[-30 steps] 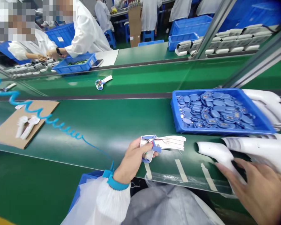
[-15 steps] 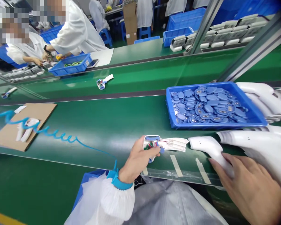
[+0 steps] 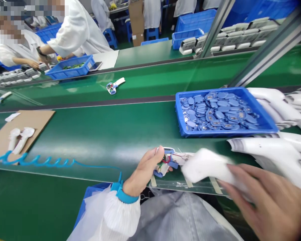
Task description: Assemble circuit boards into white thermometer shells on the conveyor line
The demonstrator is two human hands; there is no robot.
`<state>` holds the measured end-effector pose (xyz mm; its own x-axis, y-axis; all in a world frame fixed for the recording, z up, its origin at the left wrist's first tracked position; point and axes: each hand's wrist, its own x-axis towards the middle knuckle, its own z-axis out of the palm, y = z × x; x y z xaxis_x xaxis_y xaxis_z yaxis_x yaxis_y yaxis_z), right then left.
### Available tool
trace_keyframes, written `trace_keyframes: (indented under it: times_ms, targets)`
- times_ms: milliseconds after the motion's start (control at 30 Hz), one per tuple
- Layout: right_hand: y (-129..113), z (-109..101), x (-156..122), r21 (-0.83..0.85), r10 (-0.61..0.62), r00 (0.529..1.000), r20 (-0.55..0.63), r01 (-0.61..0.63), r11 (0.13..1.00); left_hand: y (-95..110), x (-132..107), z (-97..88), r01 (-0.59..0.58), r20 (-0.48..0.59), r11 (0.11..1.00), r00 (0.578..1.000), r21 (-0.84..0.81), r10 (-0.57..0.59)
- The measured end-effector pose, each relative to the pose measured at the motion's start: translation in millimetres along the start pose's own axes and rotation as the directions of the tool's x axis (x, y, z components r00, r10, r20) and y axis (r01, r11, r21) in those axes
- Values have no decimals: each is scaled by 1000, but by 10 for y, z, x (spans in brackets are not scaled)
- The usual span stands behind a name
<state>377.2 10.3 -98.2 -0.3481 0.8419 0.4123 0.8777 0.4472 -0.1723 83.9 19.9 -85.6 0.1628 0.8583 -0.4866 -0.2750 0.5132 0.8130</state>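
Observation:
My left hand [image 3: 147, 167] grips an open half of a white handheld device [image 3: 168, 160] with a blue head, green circuit board and red wires, low over the bench's front edge. A blue strap with a coiled cord circles that wrist. In my right hand [image 3: 268, 197] is a white curved plastic shell [image 3: 207, 165], smeared by motion. The shell's near end overlaps the device's handle in view; whether they touch I cannot tell. My right fingers close round the shell's other end.
A blue bin [image 3: 228, 132] of blue plastic parts stands behind my right hand. White shells [image 3: 273, 150] are piled at the right. A cardboard sheet [image 3: 37, 125] with white parts lies left. Another half device [image 3: 115, 86] rests on the green belt [image 3: 150, 82]; co-workers [image 3: 77, 30] sit beyond.
My right hand has lifted and swung the white shell left toward the half device. My left hand has tilted the device and shifted its thumb. The coiled cord hangs lower.

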Motion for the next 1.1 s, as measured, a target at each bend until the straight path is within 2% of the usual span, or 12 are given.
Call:
trace_keyframes:
  times_ms: [67,133,233,300,400,467,533,600,800,900,1000,1100]
  targets:
    - [-255,-58,253,-79,-246,969,-16,244,967,1,-15,15,-43,28,998,999,39,42]
    - [-429,-56,462,-124,-391,920,-6,387,914,-3,-24,28,-71,51,994,997,86,66]
    - [-543,34,610,-130,-465,885,29,465,876,-30,-25,42,-56,38,989,998,135,52]
    - [-560,131,622,-95,-453,891,37,454,886,-55,-23,45,-71,13,983,997,172,70]
    - [-561,256,603,85,-335,938,90,328,941,-70,-33,38,-162,65,951,987,264,150]
    - [-569,277,606,236,-248,943,223,195,952,-62,-45,29,-233,109,916,972,327,208]
    - [-585,242,629,323,-166,911,377,39,945,-54,-53,14,-263,135,897,964,355,230]
    - [-601,176,661,381,-115,880,461,-78,921,-59,-50,-6,-252,154,905,965,343,211]
    - [-597,22,724,518,-95,856,509,-217,827,-162,-27,-24,-306,81,874,951,376,298]
    - [-560,-8,734,582,-123,769,628,-359,729,-233,-50,11,-339,57,848,936,408,347]
    - [-498,-2,691,556,-56,716,696,-489,672,-316,-95,20,-386,-10,677,865,627,502]
    - [-500,1,603,590,-44,736,676,-503,632,-408,-133,-41,-430,92,459,799,777,594]
